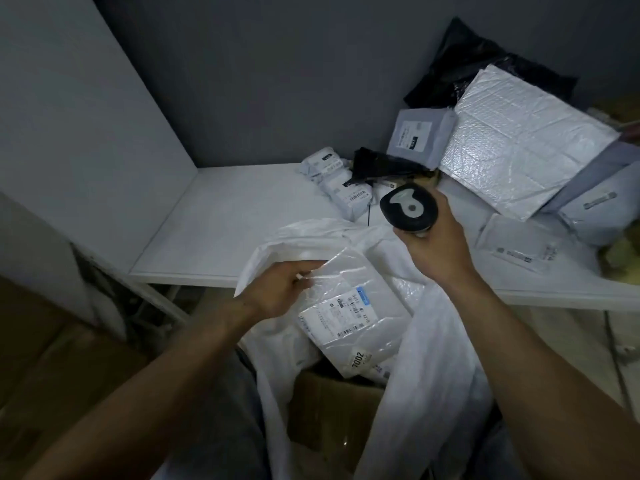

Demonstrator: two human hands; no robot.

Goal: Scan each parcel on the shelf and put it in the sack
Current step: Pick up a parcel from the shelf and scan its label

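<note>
My left hand (277, 289) grips the top left corner of a white plastic parcel (353, 306) with a printed label, held over the mouth of the white sack (433, 358). The sack hangs open below the shelf's front edge, and a brown cardboard box (332, 410) shows inside it. My right hand (436, 247) holds a black and grey barcode scanner (408, 207) above the sack, its head turned up toward me. More parcels lie on the white shelf (225, 220): two small white ones (336, 181), a grey one (420, 136) and a large silver bubble mailer (519, 147).
A black bag (478, 64) leans on the grey back wall behind the mailer. A small black packet (381, 164) lies mid-shelf, and flat clear and grey parcels (526, 247) sit at the right. A grey side panel (86, 116) bounds the shelf's left end.
</note>
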